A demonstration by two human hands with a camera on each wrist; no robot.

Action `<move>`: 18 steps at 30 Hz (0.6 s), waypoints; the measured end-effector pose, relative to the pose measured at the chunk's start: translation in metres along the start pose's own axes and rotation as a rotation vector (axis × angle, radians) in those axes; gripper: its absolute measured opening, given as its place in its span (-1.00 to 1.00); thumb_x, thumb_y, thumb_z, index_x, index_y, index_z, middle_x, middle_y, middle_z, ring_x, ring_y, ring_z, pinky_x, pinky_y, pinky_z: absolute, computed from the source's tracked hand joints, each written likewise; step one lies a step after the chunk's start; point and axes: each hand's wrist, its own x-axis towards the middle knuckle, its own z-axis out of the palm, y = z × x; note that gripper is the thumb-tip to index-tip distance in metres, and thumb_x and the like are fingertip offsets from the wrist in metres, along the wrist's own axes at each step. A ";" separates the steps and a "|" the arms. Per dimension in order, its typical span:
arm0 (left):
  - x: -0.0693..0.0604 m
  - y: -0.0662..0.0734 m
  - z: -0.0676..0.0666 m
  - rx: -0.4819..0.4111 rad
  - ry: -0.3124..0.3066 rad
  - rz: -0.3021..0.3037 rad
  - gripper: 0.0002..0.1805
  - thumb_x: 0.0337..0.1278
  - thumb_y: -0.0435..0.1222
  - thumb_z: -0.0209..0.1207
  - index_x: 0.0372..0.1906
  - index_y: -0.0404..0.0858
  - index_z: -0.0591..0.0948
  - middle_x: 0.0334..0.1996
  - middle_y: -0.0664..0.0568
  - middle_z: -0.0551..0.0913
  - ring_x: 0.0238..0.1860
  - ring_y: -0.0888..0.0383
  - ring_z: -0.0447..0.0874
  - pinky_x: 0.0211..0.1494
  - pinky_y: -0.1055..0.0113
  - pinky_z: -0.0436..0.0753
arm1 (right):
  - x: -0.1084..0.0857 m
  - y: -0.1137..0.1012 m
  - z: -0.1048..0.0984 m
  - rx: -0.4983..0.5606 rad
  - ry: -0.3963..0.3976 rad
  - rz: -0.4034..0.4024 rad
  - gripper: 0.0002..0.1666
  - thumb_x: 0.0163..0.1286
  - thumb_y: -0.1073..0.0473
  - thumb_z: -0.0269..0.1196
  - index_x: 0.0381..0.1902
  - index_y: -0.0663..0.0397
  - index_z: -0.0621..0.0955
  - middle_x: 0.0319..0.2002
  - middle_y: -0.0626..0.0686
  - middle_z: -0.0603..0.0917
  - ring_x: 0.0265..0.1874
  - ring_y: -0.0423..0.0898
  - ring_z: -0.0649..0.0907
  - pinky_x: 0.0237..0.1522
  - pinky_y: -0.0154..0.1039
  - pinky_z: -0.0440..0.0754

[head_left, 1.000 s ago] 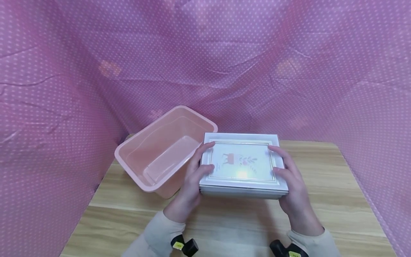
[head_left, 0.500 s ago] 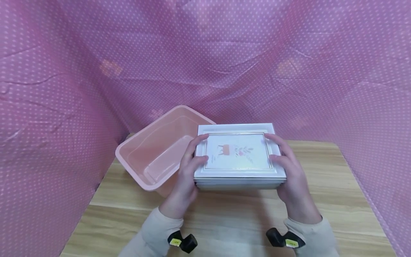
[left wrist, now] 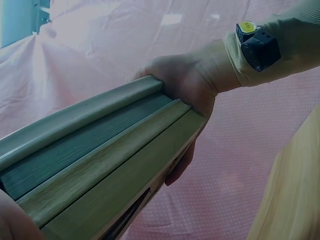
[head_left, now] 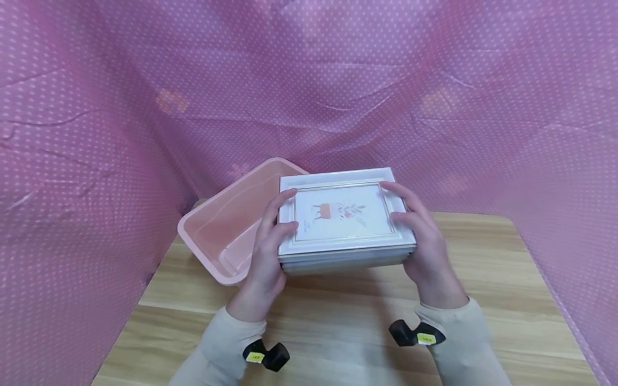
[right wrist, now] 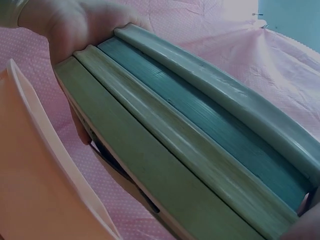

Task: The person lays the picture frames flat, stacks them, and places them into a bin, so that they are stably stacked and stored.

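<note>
A stack of several picture frames [head_left: 347,262] is held above the table between both hands. On top lies a white picture frame [head_left: 343,212] with a printed plant drawing, face up. My left hand [head_left: 265,252] grips the stack's left end, thumb and a finger on the top face, the other fingers hidden. The right hand [head_left: 427,241] grips the opposite end in the same way. From the wrist views, the edges show as a pale layer, a teal frame [right wrist: 210,120], a tan one [left wrist: 110,160] and a green one [left wrist: 130,180] at the bottom.
Behind and left of the stack stands a pink plastic bin [head_left: 227,214], partly covered by the stack and left hand. Below is a wood-grain table [head_left: 483,279]. Pink dotted cloth [head_left: 338,80] hangs around the back and sides.
Both hands have carried the stack to the left and away from the body, so it now covers more of the bin. The stack has tilted slightly, its right side farther forward.
</note>
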 end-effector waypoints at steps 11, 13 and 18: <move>0.001 0.014 -0.012 -0.121 0.009 -0.026 -0.38 0.42 -0.35 -0.07 0.47 0.21 0.46 0.54 0.04 0.29 0.29 -0.01 0.48 -0.05 0.36 0.68 | 0.033 0.001 0.017 0.006 -0.031 0.033 -0.32 0.43 0.33 -0.03 0.35 -0.32 0.65 0.63 -0.02 0.23 0.50 0.01 0.23 0.48 -0.13 0.18; 0.001 0.017 -0.016 -0.158 0.008 -0.042 -0.36 0.43 -0.34 -0.09 0.51 0.21 0.41 0.56 0.06 0.27 0.31 -0.02 0.49 -0.01 0.34 0.70 | 0.039 0.002 0.021 0.002 -0.048 0.040 -0.33 0.44 0.32 -0.02 0.37 -0.31 0.64 0.64 -0.03 0.22 0.52 0.01 0.22 0.50 -0.11 0.15; 0.000 0.021 -0.026 -0.163 0.075 -0.037 -0.34 0.43 -0.34 -0.08 0.54 0.19 0.39 0.59 0.11 0.26 0.42 0.01 0.42 0.16 0.35 0.64 | 0.055 0.007 0.032 -0.007 -0.099 0.062 -0.32 0.45 0.30 0.01 0.42 -0.28 0.62 0.65 -0.01 0.22 0.51 0.02 0.24 0.48 -0.14 0.21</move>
